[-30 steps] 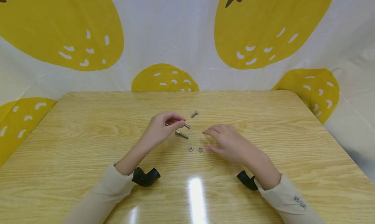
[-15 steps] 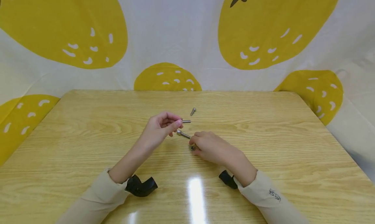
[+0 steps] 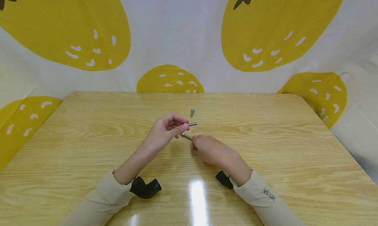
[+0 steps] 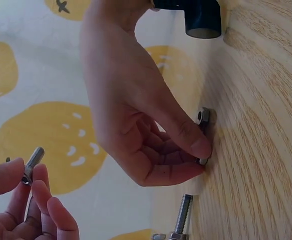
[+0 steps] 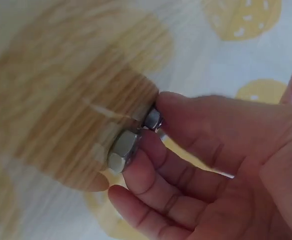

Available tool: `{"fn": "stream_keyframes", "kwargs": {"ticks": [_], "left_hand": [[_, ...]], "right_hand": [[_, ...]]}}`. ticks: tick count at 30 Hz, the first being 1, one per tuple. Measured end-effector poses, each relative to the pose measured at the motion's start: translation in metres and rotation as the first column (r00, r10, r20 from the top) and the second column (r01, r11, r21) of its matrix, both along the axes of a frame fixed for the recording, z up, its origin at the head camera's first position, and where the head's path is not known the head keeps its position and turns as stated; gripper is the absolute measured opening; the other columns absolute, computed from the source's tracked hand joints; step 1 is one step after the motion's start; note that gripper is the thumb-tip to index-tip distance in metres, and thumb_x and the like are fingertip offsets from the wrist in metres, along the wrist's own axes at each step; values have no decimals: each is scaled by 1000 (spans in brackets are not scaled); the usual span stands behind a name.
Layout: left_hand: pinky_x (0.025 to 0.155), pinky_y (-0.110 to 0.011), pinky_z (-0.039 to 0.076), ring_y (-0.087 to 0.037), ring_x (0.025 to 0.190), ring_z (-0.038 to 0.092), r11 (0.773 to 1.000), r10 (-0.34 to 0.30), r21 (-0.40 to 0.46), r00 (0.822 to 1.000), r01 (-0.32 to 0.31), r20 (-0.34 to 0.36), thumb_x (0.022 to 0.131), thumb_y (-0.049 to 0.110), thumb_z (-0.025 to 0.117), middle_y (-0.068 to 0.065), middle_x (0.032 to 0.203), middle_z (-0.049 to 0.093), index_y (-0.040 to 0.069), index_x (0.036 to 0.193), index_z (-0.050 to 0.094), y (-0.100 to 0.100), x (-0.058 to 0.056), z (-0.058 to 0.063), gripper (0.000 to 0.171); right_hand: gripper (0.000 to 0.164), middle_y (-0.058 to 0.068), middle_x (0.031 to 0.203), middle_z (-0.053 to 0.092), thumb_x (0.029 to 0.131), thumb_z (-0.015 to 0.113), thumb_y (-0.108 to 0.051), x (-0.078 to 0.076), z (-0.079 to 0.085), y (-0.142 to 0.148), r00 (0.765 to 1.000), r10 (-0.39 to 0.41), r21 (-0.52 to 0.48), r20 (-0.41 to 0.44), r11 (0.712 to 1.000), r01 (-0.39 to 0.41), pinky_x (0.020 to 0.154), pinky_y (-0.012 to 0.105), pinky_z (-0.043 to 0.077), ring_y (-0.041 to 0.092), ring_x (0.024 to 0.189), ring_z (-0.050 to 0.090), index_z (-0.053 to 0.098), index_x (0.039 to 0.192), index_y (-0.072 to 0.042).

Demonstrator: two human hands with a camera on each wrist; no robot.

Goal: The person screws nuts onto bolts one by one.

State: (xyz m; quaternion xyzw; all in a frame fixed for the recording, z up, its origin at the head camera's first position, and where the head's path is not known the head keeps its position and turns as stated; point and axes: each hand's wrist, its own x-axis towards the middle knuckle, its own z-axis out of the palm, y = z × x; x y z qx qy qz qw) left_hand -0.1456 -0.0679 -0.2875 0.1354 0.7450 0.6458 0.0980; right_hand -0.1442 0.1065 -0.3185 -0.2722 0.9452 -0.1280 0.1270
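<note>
My left hand (image 3: pixel 163 132) pinches a bolt (image 3: pixel 193 124) between thumb and fingers above the table, its threaded end pointing right. In the left wrist view the same bolt (image 4: pixel 31 165) tilts upward. Low at the tabletop, my right hand (image 3: pixel 211 150) pinches a hex nut (image 5: pixel 153 119) between thumb and fingertip. A second hex nut (image 5: pixel 123 150) sits against its other fingers. Another bolt (image 3: pixel 187 136) lies on the table between the hands, with a nut (image 4: pixel 177 236) on its shank. A shorter bolt (image 3: pixel 192 113) lies farther back.
The wooden table (image 3: pixel 265 121) ends at a white curtain with yellow fruit shapes (image 3: pixel 169 79). Black curved pieces, one at the left wrist (image 3: pixel 145 187) and one at the right cuff (image 3: pixel 223 179), stick out over the tabletop.
My right hand has moved left and down over the nuts, and its fingers have closed on one. The bolt in my left hand has turned from slanting down to nearly level.
</note>
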Motion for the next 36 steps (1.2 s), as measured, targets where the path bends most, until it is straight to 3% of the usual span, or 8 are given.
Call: {"fn": "stream_keyframes", "kwargs": {"ticks": [9, 14, 17, 21, 28, 30, 33, 36], "left_hand": [[67, -23, 49, -9, 78, 59, 999, -40, -27, 999, 40, -5, 90, 10, 61, -9, 98, 65, -3, 107, 58, 0, 0, -1, 22], [68, -22, 49, -10, 80, 59, 999, -46, -23, 999, 45, -8, 90, 11, 61, -9, 99, 65, -2, 108, 58, -1, 0, -3, 22], [68, -22, 49, -11, 79, 59, 999, -45, -22, 999, 45, -20, 90, 11, 61, -7, 98, 65, -1, 108, 58, -2, -1, -3, 22], [73, -23, 50, -13, 83, 60, 999, -42, -23, 999, 41, -28, 89, 12, 62, -6, 98, 64, 1, 107, 59, -2, 1, 0, 21], [71, -24, 51, -24, 84, 59, 999, -33, -39, 993, 29, -113, 88, 12, 65, -8, 97, 63, 4, 103, 61, 2, 10, 7, 18], [70, -24, 51, -24, 83, 60, 999, -36, -36, 989, 31, -142, 87, 12, 66, -9, 96, 63, 4, 103, 61, 3, 14, 8, 18], [71, -24, 51, -21, 81, 61, 999, -42, -22, 983, 38, -179, 86, 11, 66, -9, 95, 63, 4, 102, 62, 5, 18, 10, 18], [72, -24, 52, -17, 80, 60, 999, -37, -13, 977, 35, -210, 86, 11, 67, -8, 95, 63, 4, 101, 62, 7, 21, 11, 18]], "right_hand": [[5, -1, 74, 53, 81, 62, -4, -2, -1, 7, 998, 63, -53, 9, 997, -62, 58, 23, 38, 11, 65, 45, 59, 83, -8], [6, -2, 75, 54, 83, 62, -7, -6, 1, 19, 994, 71, -173, 86, 983, -55, 58, 21, 40, 9, 65, 45, 59, 89, -8], [8, -2, 74, 54, 85, 60, -7, -10, 7, 33, 992, 72, -288, 101, 957, -40, 58, 21, 42, 8, 65, 47, 59, 92, -7], [8, 1, 83, 59, 86, 58, -6, -12, 21, 54, 995, 50, -497, 83, 868, -2, 66, 24, 48, 12, 74, 53, 60, 95, -6], [15, 13, 96, 56, 92, 56, -6, -5, 36, 70, 972, 73, -806, 225, 575, 143, 78, 25, 52, 14, 87, 60, 52, 104, 3], [14, 10, 96, 57, 93, 56, -7, -2, 37, 69, 970, 85, -845, 229, 511, 154, 80, 25, 52, 15, 89, 63, 52, 104, 1], [11, 3, 95, 58, 93, 56, -8, 3, 37, 64, 970, 92, -875, 225, 457, 160, 82, 27, 52, 16, 90, 64, 53, 103, -3], [11, 2, 95, 58, 93, 56, -8, 7, 37, 58, 967, 117, -888, 228, 432, 157, 83, 29, 53, 17, 90, 65, 53, 103, -4]]}}
